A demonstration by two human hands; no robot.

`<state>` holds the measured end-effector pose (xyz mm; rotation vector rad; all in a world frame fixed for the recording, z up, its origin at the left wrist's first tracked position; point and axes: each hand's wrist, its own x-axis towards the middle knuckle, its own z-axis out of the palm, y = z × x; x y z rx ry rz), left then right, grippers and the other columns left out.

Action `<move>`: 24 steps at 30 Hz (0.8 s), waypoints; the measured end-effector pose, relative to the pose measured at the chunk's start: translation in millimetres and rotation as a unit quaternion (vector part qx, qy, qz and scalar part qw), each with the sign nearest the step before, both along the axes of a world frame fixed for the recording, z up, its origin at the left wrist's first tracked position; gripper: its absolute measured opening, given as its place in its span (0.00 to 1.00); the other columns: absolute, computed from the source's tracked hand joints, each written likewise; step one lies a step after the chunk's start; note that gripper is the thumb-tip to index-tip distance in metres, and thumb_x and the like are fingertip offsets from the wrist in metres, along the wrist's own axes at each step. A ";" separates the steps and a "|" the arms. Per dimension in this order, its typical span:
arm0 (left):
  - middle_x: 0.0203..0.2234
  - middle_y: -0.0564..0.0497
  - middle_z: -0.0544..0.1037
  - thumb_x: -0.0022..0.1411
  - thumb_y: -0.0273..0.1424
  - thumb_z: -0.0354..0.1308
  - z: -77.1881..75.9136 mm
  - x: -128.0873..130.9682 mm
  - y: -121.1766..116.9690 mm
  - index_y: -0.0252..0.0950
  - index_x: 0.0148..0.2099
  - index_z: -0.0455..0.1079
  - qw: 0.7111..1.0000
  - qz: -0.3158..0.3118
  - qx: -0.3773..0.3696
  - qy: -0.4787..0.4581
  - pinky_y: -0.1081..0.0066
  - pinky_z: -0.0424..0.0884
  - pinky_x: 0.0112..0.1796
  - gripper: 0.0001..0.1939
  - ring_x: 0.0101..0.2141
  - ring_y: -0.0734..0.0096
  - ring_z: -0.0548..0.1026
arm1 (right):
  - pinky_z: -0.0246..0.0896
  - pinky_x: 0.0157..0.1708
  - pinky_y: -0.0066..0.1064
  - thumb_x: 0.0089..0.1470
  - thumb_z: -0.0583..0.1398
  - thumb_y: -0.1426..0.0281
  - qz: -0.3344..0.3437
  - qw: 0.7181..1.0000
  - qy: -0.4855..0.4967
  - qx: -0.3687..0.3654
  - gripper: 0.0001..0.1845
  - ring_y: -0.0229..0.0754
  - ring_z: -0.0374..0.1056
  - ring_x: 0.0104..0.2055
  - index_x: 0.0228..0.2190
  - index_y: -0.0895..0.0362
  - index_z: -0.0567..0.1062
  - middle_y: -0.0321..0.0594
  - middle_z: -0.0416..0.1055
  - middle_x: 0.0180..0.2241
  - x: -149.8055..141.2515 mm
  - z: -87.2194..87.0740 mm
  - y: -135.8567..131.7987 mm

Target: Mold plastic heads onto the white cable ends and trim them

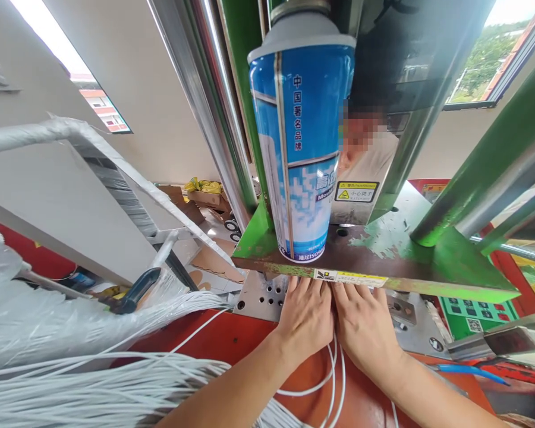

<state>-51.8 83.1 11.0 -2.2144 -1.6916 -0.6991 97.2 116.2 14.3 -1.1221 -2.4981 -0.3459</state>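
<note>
My left hand (307,318) and my right hand (366,324) lie side by side, backs up, at the metal mould block (267,297) below the press's green upper plate (383,252). The fingers point forward and curl down together, with their tips hidden beneath the plate edge. Thin white cables (341,374) run up between the palms into both hands. What the cable ends touch is hidden. A blue and white spray can (301,154) stands on the plate, just above my left hand.
A large bundle of white cables (93,386) lies at left, beside a plastic-wrapped frame (116,178). Chrome and green columns (485,160) flank the plate. A green control panel (477,315) is at right. Another person is partly visible behind the press.
</note>
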 end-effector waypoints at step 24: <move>0.67 0.38 0.69 0.74 0.40 0.56 26.7 -17.6 -60.5 0.40 0.74 0.60 1.000 -0.017 0.006 -0.016 0.50 0.72 0.61 0.30 0.64 0.52 0.70 | 0.62 0.63 0.57 0.70 0.52 0.66 0.029 0.996 0.074 0.036 0.31 0.59 0.63 0.68 0.70 0.56 0.60 0.54 0.67 0.67 68.0 -0.2 -33.8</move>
